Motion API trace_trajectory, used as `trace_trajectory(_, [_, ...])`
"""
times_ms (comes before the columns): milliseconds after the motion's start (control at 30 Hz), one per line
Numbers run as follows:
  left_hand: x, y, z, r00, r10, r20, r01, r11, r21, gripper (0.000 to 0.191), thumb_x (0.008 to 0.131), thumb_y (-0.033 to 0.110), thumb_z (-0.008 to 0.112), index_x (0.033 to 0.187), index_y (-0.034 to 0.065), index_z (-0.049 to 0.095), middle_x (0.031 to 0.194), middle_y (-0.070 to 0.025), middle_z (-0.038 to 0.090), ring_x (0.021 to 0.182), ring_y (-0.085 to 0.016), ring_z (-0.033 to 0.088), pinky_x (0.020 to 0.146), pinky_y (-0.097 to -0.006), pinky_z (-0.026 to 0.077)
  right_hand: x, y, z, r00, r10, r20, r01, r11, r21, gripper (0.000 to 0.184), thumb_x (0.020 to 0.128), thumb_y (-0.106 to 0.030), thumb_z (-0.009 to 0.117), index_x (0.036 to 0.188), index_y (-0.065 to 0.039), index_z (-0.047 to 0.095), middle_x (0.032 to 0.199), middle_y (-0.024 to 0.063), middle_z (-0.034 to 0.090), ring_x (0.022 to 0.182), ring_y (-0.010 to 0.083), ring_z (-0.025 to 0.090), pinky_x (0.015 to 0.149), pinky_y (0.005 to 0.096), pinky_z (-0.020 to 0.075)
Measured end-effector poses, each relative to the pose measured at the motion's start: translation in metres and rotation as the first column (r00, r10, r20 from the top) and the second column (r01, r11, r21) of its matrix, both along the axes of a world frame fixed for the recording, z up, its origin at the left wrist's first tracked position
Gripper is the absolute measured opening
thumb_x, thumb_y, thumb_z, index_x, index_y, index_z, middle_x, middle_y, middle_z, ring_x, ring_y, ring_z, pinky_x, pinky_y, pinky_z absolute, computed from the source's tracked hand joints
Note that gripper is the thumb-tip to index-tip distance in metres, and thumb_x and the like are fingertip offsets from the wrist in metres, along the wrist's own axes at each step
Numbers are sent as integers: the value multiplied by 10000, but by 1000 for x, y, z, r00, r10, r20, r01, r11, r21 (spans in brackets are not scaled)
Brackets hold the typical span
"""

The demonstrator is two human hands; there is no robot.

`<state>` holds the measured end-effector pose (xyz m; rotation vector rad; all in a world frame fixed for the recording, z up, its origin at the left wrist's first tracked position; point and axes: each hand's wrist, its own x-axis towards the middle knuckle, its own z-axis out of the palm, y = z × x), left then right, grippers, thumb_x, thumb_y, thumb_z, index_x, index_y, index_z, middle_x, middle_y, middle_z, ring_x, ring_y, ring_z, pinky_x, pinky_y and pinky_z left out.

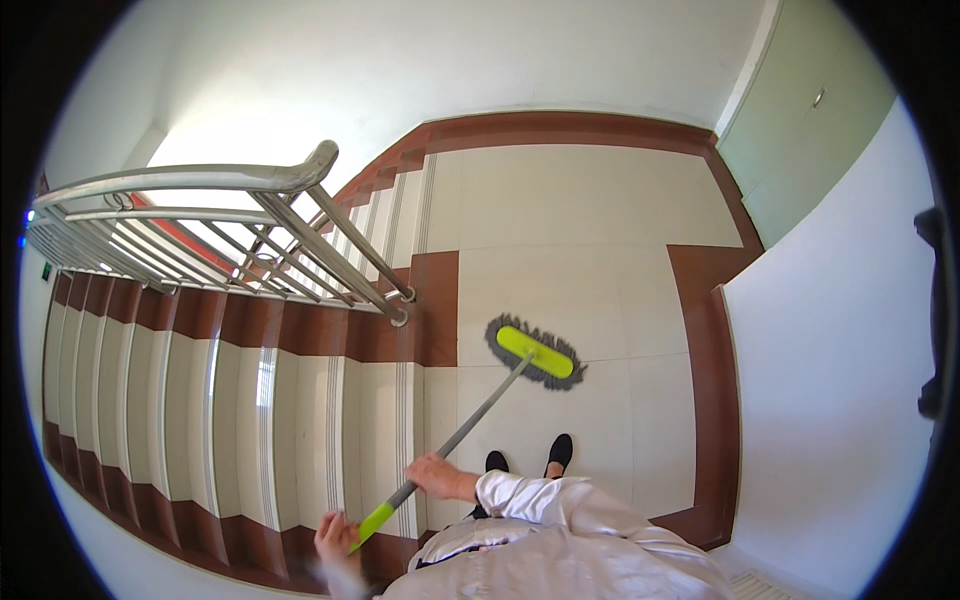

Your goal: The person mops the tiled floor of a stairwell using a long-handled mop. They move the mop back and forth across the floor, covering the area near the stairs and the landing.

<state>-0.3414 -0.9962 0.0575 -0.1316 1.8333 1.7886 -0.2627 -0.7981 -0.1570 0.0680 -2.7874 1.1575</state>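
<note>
A flat mop lies across the landing in front of me, its lime-green head plate (551, 361) edged by grey strands (495, 346). From the plate a grey pole (480, 411) slants back towards my lower left. My right hand (444, 477) is wrapped around the pole's middle part. Farther up, at the lime-green grip (371, 526), my left hand (337, 534) holds the top end, slightly blurred. Pale floor tiles (585, 307) lie under the mop head. My black shoes (560, 448) stand on those tiles, just behind the head.
Tiled stairs (247, 420) begin right at my left. A second flight (382, 214) runs off beyond the stainless steel railing (202, 178). Dark red border tiles (709, 360) skirt the white wall (832, 337) at right. A pale green door (810, 127) is at the far right.
</note>
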Motion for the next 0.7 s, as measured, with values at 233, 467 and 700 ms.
trace_trajectory(233, [10, 13, 5, 1000, 13, -7, -12, 989, 149, 41, 946, 50, 566, 912, 56, 588, 538, 25, 416, 450, -97, 409, 646, -292, 489, 11, 17, 6, 989, 108, 103, -96, 988, -119, 179, 804, -178, 652, 955, -117, 578, 964, 71, 643, 1006, 297, 599, 852, 482, 413])
trace_trajectory(467, [26, 177, -91, 958, -287, -18, 287, 946, 154, 59, 914, 16, 601, 864, 47, 605, 541, 1, 457, 455, -131, 450, 622, -310, 471, 82, 151, -52, 874, -475, 100, 449, 869, 208, 122, 785, -83, 558, 892, -118, 602, 933, 64, 657, 970, 280, 612, 841, 468, 411])
trace_trajectory(700, [73, 281, -133, 887, -437, 148, 379, 873, 306, 46, 890, 15, 641, 872, 55, 628, 523, 9, 454, 439, -140, 438, 559, -298, 430, 164, 238, -69, 711, -691, 128, 631, 708, 319, 104, 787, -73, 559, 878, -103, 601, 894, 79, 654, 955, 284, 612, 842, 445, 417])
